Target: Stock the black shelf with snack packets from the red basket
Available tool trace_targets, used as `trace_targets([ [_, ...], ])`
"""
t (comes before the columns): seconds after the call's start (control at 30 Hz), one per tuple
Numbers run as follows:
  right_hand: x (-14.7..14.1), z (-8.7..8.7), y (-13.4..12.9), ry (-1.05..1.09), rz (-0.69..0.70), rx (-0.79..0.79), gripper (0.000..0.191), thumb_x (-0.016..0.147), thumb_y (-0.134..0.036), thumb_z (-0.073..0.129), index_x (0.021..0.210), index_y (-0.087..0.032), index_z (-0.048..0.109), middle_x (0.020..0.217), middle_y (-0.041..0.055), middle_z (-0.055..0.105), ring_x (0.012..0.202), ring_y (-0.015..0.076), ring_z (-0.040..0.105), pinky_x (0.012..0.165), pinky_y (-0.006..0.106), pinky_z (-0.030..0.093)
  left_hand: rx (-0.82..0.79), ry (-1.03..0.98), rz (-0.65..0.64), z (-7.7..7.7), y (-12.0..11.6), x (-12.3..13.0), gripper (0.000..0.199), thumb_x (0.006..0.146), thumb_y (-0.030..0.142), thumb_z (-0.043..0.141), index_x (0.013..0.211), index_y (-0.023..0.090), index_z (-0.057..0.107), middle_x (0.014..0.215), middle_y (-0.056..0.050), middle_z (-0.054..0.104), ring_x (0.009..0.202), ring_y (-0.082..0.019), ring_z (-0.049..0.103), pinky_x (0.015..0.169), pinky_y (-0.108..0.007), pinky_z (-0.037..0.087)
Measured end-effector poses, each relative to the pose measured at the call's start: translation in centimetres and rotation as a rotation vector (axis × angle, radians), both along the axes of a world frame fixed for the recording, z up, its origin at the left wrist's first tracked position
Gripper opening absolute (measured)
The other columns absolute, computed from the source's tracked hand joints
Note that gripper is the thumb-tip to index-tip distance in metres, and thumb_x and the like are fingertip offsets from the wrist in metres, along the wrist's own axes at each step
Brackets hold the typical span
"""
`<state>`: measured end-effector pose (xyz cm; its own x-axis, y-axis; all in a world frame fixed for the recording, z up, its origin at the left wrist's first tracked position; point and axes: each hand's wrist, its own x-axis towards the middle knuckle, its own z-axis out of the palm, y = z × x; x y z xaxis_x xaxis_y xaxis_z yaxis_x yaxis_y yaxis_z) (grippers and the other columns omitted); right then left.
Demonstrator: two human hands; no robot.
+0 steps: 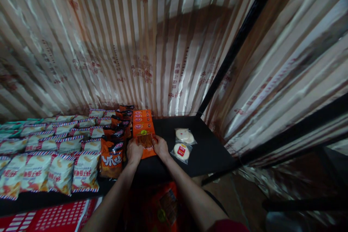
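My left hand [135, 150] and my right hand [160, 147] grip the two sides of an orange snack packet [147, 152] with brown sticks showing in its window. The packet lies at the front of a row of matching orange packets [142, 119] that overlap toward the back of the black shelf [163, 168]. Left of my left hand runs a row of dark orange snack bags [112, 157]. Nearest to my right hand is a clear packet with a round white cracker [181, 151], with more white crackers [185, 136] behind it.
Several rows of white snack bags [85, 170] fill the shelf's left side. A red plastic basket [58, 215] stands below its front edge. Another orange packet [165, 206] is dimly visible between my arms. Corrugated sheeting [163, 43] and a dark frame post [228, 58] enclose the shelf.
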<state>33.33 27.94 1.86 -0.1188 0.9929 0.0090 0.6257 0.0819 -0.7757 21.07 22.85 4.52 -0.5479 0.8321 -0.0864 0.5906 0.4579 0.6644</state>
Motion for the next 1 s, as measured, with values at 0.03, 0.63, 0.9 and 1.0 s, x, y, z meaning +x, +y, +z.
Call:
trace_targets([
  [0.03, -0.1, 0.0, 0.1, -0.003, 0.001, -0.005, 0.035, 0.083, -0.022, 0.048, 0.114, -0.017, 0.062, 0.115, 0.0093, 0.064, 0.108, 0.0217, 0.059, 0.091, 0.029, 0.044, -0.005, 0.005, -0.003, 0.0, 0.1, 0.0, 0.038, 0.076, 0.014, 0.043, 0.11, 0.007, 0.06, 0.117, -0.019, 0.059, 0.11, -0.026, 0.054, 0.091, -0.029, 0.039],
  [0.63, -0.6, 1.3, 1.6, -0.021, 0.004, -0.069, 0.037, 0.085, -0.024, 0.046, 0.117, -0.011, 0.06, 0.116, 0.0122, 0.063, 0.111, 0.0217, 0.057, 0.092, 0.027, 0.043, -0.05, 0.063, -0.034, 0.6, 1.7, -0.1, 0.04, 0.078, 0.017, 0.045, 0.115, 0.014, 0.058, 0.121, -0.012, 0.058, 0.112, -0.022, 0.054, 0.092, -0.026, 0.04],
  [0.9, -0.7, 1.0, 1.7, -0.016, -0.011, -0.068, 0.036, 0.085, -0.024, 0.046, 0.116, -0.013, 0.06, 0.115, 0.0112, 0.064, 0.109, 0.0212, 0.059, 0.09, 0.027, 0.044, -0.048, 0.115, -0.031, 0.3, 1.7, 0.0, 0.04, 0.079, 0.016, 0.042, 0.116, 0.014, 0.057, 0.122, -0.011, 0.058, 0.115, -0.02, 0.052, 0.095, -0.026, 0.039],
  [1.0, -0.7, 0.7, 1.6, -0.017, -0.017, -0.07, 0.036, 0.084, -0.024, 0.047, 0.115, -0.014, 0.061, 0.114, 0.0108, 0.065, 0.109, 0.0216, 0.059, 0.09, 0.027, 0.044, -0.054, 0.138, -0.022, 0.3, 1.6, 0.3, 0.042, 0.079, 0.017, 0.042, 0.119, 0.015, 0.056, 0.125, -0.01, 0.056, 0.117, -0.02, 0.05, 0.096, -0.027, 0.039],
])
